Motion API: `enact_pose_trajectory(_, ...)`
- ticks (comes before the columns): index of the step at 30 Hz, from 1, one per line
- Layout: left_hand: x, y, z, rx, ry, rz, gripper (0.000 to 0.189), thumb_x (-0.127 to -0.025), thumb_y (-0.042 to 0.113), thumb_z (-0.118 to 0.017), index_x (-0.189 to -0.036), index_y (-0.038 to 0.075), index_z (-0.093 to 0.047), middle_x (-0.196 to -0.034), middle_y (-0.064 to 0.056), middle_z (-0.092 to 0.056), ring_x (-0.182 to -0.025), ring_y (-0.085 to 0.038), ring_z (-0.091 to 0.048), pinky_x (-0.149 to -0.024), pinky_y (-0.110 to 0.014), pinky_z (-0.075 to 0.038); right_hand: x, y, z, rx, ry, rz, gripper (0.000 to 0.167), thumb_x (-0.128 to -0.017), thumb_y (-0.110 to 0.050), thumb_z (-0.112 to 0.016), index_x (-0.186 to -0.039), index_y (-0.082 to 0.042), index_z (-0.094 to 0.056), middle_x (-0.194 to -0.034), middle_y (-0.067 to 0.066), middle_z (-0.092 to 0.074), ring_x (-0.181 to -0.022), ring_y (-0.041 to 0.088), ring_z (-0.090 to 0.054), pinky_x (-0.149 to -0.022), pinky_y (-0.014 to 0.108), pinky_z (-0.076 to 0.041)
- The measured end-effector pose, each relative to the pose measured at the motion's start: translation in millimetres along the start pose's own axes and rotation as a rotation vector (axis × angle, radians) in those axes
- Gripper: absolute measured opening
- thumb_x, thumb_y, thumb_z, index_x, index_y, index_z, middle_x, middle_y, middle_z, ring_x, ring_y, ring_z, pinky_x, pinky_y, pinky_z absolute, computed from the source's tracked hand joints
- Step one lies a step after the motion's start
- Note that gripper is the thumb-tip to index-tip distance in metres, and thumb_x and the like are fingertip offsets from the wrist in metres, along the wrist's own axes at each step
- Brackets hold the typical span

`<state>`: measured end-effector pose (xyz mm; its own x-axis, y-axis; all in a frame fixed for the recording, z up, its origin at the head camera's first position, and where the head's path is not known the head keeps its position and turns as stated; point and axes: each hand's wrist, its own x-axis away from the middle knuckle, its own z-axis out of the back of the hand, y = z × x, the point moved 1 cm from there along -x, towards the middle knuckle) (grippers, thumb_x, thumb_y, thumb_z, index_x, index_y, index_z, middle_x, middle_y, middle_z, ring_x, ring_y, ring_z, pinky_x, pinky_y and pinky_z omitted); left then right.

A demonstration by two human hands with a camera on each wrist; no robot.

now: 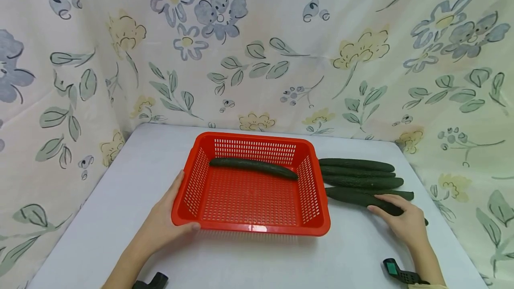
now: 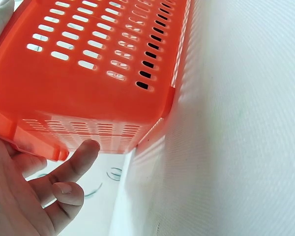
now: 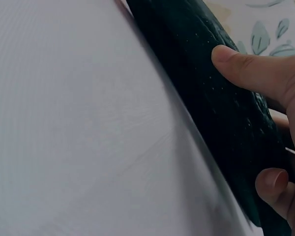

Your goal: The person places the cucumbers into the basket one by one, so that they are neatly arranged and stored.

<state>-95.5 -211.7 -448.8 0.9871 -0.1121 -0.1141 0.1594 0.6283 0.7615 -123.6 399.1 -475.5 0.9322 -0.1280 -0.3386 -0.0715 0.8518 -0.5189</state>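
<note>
A red plastic basket with slotted walls stands in the middle of the white table. One dark green cucumber lies across its far part. My left hand grips the basket at its left front corner, thumb along the front rim; in the left wrist view, fingers of that hand curl below the rim by the outer wall. To the right of the basket, my right hand holds the nearest cucumber near its right end. The right wrist view shows the thumb and fingers about that cucumber.
Several more cucumbers lie side by side just beyond the held one, their left ends partly behind the basket. A floral curtain hangs round the table at the back and sides. Both wrists wear black straps.
</note>
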Motion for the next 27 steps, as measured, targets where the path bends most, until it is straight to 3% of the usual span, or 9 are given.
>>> enact_pose_trajectory(3,-0.4,-0.4,0.0,0.001,-0.001,0.000,0.132,-0.075,0.047,-0.092,-0.173,0.029,-0.006,-0.169,-0.022,-0.034,-0.134,-0.043,-0.055,-0.086,-0.051,-0.063,-0.7,-3.2,2.8,-0.030,-0.005,-0.055,0.046,-0.081,-0.035,-0.094,-0.117,-0.009,-0.081,-0.124,0.016,-0.074,-0.119,0.027,-0.062,-0.102,0.068,-0.046)
enact_pose_trajectory(6,-0.7,-0.9,-0.2,-0.002,0.001,-0.004,0.132,-0.075,0.047,-0.093,-0.173,0.029,-0.006,-0.169,-0.021,-0.034,-0.134,-0.043,-0.055,-0.086,-0.051,-0.063,-1.8,-5.1,4.9,-0.082,0.001,-0.114,0.047,-0.082,-0.037,-0.093,-0.119,-0.011,-0.081,-0.120,-0.007,-0.073,-0.116,-0.007,-0.053,-0.107,0.068,-0.043)
enact_pose_trajectory(8,-0.7,-1.0,-0.2,-0.004,0.004,-0.009,0.132,-0.074,0.047,-0.093,-0.173,0.029,-0.006,-0.169,-0.021,-0.034,-0.134,-0.043,-0.055,-0.086,-0.052,-0.063,-2.5,-6.0,5.4,-0.111,0.009,-0.146,0.047,-0.083,-0.038,-0.093,-0.121,-0.012,-0.080,-0.113,-0.026,-0.067,-0.110,-0.023,-0.041,-0.110,0.066,-0.041)
enact_pose_trajectory(11,-0.6,-1.4,-0.2,-0.007,0.006,-0.016,0.133,-0.074,0.047,-0.093,-0.173,0.029,-0.006,-0.170,-0.021,-0.033,-0.135,-0.044,-0.054,-0.088,-0.055,-0.062,-3.2,-7.7,5.1,-0.138,0.015,-0.163,0.047,-0.084,-0.037,-0.092,-0.121,-0.011,-0.080,-0.106,-0.042,-0.054,-0.107,-0.028,-0.036,-0.112,0.065,-0.040)
enact_pose_trajectory(17,-0.3,-1.0,-0.1,-0.015,0.009,-0.023,0.133,-0.074,0.048,-0.093,-0.173,0.027,-0.007,-0.170,-0.021,-0.033,-0.135,-0.044,-0.055,-0.088,-0.055,-0.062,-4.9,-10.7,4.6,-0.161,0.021,-0.180,0.049,-0.085,-0.037,-0.092,-0.122,-0.008,-0.079,-0.108,-0.040,-0.056,-0.110,-0.024,-0.040,-0.111,0.068,-0.040)
enact_pose_trajectory(20,-0.2,-0.6,-0.1,-0.020,0.012,-0.024,0.132,-0.074,0.048,-0.093,-0.173,0.025,-0.008,-0.169,-0.022,-0.033,-0.134,-0.045,-0.055,-0.087,-0.055,-0.062,-6.8,-12.1,5.3,-0.167,0.018,-0.195,0.050,-0.086,-0.038,-0.091,-0.124,-0.008,-0.079,-0.113,-0.034,-0.062,-0.130,0.003,-0.056,-0.113,0.068,-0.039)
enact_pose_trajectory(23,-0.2,-0.1,0.0,-0.019,0.014,-0.024,0.133,-0.074,0.047,-0.093,-0.173,0.025,-0.007,-0.170,-0.022,-0.033,-0.135,-0.046,-0.055,-0.087,-0.055,-0.062,-9.6,-14.3,6.6,-0.170,0.010,-0.208,0.052,-0.087,-0.040,-0.089,-0.127,-0.008,-0.077,-0.117,-0.030,-0.065,-0.139,0.039,-0.056,-0.114,0.068,-0.039)
enact_pose_trajectory(24,-0.2,0.0,-0.1,-0.018,0.015,-0.024,0.133,-0.074,0.047,-0.093,-0.173,0.025,-0.007,-0.170,-0.022,-0.033,-0.135,-0.046,-0.055,-0.088,-0.055,-0.062,-10.7,-15.1,7.1,-0.171,0.007,-0.210,0.053,-0.088,-0.041,-0.089,-0.128,-0.008,-0.077,-0.118,-0.030,-0.065,-0.138,0.045,-0.054,-0.114,0.067,-0.039)
enact_pose_trajectory(27,0.0,0.2,0.1,-0.015,0.017,-0.020,0.134,-0.073,0.047,-0.093,-0.173,0.026,-0.007,-0.170,-0.022,-0.033,-0.134,-0.046,-0.056,-0.088,-0.055,-0.062,-14.6,-16.8,8.5,-0.173,0.010,-0.213,0.051,-0.088,-0.042,-0.088,-0.128,-0.011,-0.077,-0.116,-0.035,-0.062,-0.139,0.024,-0.056,-0.114,0.064,-0.040)
